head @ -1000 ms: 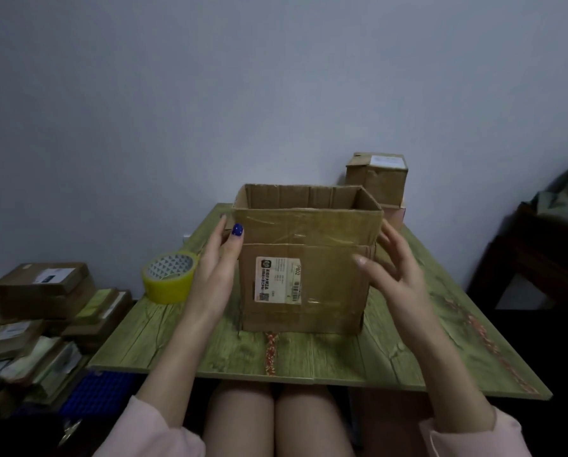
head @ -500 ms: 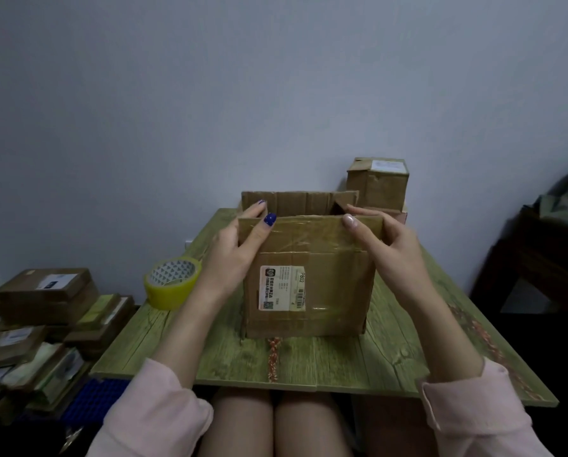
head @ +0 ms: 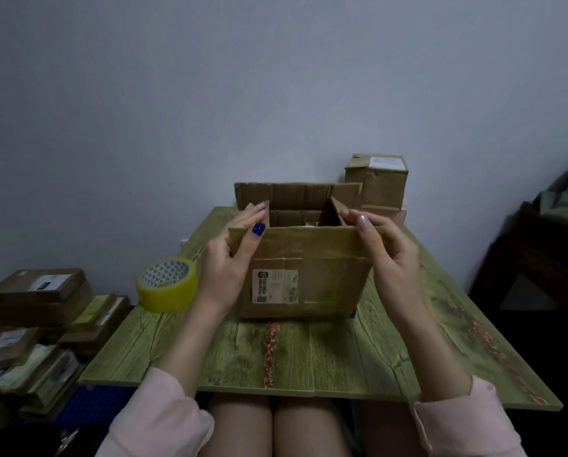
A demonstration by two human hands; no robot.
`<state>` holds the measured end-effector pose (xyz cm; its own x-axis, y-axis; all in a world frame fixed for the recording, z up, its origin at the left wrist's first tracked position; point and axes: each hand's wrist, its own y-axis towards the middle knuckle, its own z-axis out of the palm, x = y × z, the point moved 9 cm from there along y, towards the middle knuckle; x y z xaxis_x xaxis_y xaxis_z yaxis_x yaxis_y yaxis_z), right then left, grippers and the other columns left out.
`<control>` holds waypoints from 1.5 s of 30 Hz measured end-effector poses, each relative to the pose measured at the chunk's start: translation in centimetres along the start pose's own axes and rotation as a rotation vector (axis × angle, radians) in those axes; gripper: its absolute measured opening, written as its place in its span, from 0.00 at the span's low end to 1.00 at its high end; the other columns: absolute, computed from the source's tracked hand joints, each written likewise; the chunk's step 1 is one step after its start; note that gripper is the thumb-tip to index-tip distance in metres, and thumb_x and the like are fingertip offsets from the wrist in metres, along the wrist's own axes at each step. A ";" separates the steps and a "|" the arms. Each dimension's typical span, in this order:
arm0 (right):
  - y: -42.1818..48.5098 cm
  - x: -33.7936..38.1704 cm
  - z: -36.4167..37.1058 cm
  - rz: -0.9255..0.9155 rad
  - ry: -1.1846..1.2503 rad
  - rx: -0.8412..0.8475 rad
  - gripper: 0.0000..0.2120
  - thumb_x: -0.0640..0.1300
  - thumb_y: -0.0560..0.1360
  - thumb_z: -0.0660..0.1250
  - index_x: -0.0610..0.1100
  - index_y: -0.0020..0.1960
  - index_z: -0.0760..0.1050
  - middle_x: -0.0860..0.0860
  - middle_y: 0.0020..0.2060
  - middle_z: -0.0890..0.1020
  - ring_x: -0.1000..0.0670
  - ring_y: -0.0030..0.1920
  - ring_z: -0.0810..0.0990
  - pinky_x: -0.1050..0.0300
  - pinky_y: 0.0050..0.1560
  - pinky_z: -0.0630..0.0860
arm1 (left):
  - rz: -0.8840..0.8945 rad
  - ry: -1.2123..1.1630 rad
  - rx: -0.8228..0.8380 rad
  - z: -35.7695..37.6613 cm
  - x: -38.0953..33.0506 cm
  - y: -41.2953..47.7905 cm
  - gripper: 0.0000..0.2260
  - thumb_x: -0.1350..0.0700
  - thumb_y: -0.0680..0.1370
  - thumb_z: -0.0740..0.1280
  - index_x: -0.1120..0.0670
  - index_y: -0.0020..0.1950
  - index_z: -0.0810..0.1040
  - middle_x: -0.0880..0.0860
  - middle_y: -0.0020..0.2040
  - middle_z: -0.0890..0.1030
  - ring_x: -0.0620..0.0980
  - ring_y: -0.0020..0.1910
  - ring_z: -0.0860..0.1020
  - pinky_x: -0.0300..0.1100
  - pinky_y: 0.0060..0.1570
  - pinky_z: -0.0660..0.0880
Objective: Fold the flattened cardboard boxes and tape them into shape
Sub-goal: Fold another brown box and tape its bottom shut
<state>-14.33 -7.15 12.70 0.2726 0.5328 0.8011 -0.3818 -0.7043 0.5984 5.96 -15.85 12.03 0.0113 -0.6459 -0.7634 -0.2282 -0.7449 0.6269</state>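
Presently, in the head view, the cardboard box (head: 305,278) stands upright on the table (head: 309,357) between my two hands, top open and no top flap sealed. My left hand (head: 230,258) pinches the left end of the near flap (head: 309,239), thumb on its outer face and fingers behind it, with the fingertips (head: 259,206) on the left side flap (head: 265,211). My right hand (head: 391,255) pinches the right end of the same flap, its fingers reaching onto the right side flap (head: 338,206). The hands are apart, one at each top corner on my side. The far flap (head: 296,194) stands upright beyond my fingertips. The tape roll (head: 167,285) sits just outside my left wrist. A smaller closed box (head: 375,179) sits beyond my right hand, and a stack of flattened boxes (head: 35,298) lies well outside my left forearm, off the table. In my judgement, the step in hand is turning the side flaps inward ahead of the long flaps. Hazards: if I lower the near flap first, the side flaps may be trapped above it. Freeing my left hand to reach the tape could let the flaps spring open. Uneven pressure may push the light box away from me. Old glossy tape on the near flap may weaken new adhesion.
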 end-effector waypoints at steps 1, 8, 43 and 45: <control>-0.1 -0.1 0.0 -0.002 -0.008 -0.011 0.15 0.54 0.75 0.62 0.48 0.56 0.79 0.50 0.49 0.84 0.52 0.49 0.80 0.62 0.47 0.77 | -0.011 0.006 -0.010 0.0 0.1 -0.1 0.19 0.38 0.73 0.59 0.43 0.59 0.76 0.33 0.61 0.74 0.35 0.67 0.68 0.36 0.68 0.63; 1.6 -1.3 0.3 0.047 -0.174 0.001 0.19 0.59 0.76 0.59 0.48 0.56 0.78 0.58 0.47 0.81 0.60 0.49 0.78 0.64 0.45 0.71 | -0.156 0.185 -0.057 -0.9 1.6 1.2 0.36 0.27 0.69 0.58 0.55 0.57 0.80 0.66 0.37 0.80 0.65 0.36 0.78 0.59 0.35 0.74; 4.5 -4.3 0.1 0.173 -0.227 -0.081 0.02 0.53 0.71 0.72 0.57 0.40 0.83 0.56 0.48 0.84 0.57 0.57 0.78 0.48 0.63 0.72 | -0.326 0.211 -0.223 -1.3 3.1 2.6 0.08 0.51 0.79 0.63 0.51 0.47 0.80 0.51 0.57 0.79 0.48 0.54 0.76 0.42 0.49 0.70; 4.1 -5.0 0.0 0.290 -0.095 -0.100 0.02 0.48 0.70 0.74 0.55 0.41 0.83 0.55 0.47 0.84 0.54 0.55 0.79 0.48 0.63 0.73 | -0.371 0.082 -0.236 -1.1 3.6 2.2 0.06 0.53 0.79 0.63 0.49 0.46 0.80 0.53 0.54 0.81 0.51 0.50 0.78 0.42 0.42 0.72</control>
<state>-17.24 -12.70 11.11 0.2191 0.2676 0.9383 -0.5391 -0.7683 0.3450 6.58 -19.98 10.88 0.1302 -0.3315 -0.9344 0.0339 -0.9404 0.3383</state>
